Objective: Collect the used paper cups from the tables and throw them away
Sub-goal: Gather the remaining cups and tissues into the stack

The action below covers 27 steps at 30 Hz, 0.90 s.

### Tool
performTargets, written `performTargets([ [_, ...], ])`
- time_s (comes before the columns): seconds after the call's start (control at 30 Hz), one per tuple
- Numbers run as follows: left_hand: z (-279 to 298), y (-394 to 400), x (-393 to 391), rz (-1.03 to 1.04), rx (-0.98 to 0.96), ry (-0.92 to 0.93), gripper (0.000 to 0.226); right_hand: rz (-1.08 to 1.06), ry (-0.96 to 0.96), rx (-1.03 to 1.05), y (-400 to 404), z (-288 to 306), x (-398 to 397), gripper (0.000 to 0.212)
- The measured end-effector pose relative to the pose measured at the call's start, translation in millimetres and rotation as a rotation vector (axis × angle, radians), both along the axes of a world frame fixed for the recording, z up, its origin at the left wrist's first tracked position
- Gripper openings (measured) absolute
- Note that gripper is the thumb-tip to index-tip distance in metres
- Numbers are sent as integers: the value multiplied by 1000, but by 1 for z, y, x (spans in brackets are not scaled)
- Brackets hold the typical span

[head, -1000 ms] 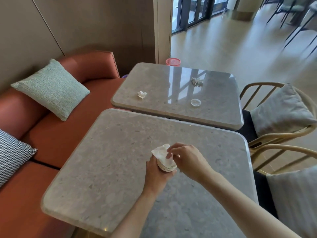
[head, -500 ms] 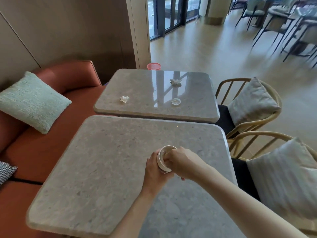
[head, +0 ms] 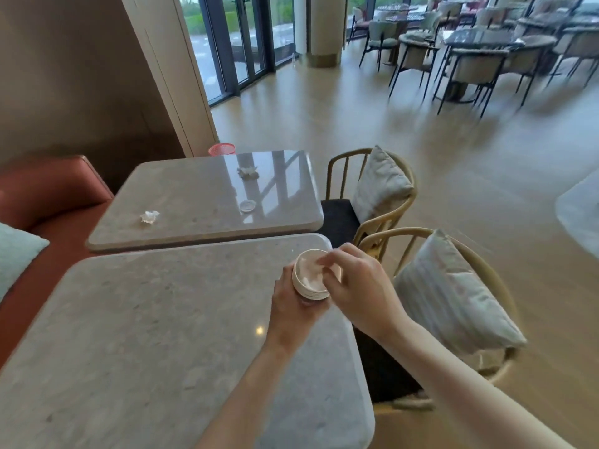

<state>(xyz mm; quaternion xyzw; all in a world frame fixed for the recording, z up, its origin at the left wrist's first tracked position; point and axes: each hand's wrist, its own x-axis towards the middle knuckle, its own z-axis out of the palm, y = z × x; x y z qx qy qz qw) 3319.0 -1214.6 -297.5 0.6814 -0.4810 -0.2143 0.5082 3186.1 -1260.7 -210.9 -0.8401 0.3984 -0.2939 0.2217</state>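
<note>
- The left hand [head: 296, 306] holds the paper cups [head: 309, 277] in a closed grip above the tabletop [head: 146, 335].
- The right hand [head: 356, 286] has its fingertips [head: 325, 259] inside the top cup; whether its grip is clenched cannot be told.

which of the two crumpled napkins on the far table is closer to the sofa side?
The white crumpled napkin near that grey stone table's left front edge; the other crumpled napkin lies farther back, toward the window.

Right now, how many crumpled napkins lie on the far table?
2. One crumpled napkin lies near the sofa-side edge; the other napkin lies toward the window end. The far table also holds a small clear lid.
</note>
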Motion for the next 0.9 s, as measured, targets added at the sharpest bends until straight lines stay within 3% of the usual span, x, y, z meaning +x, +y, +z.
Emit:
performTargets([
  [0.13, 19, -23, -100, -114, -44, 54, 70, -45, -97, 36, -13, 5, -110, 21],
  [0.37, 35, -46, -274, -369, -97, 255, 73, -61, -60, 87, -29, 12, -302, 50],
  [0.5, 40, -71, -340, -455, -60, 277, 73, -126, -59, 132, -36, 8, -384, 61],
  [0.67, 47, -118, -399, -495, -46, 227, 74, -189, -126, 128, -67, 3, -448, 58],
  [0.9, 30, -200, -442, -416, -89, 159, 63, -137, -145, 168, -156, -13, -476, 48],
])
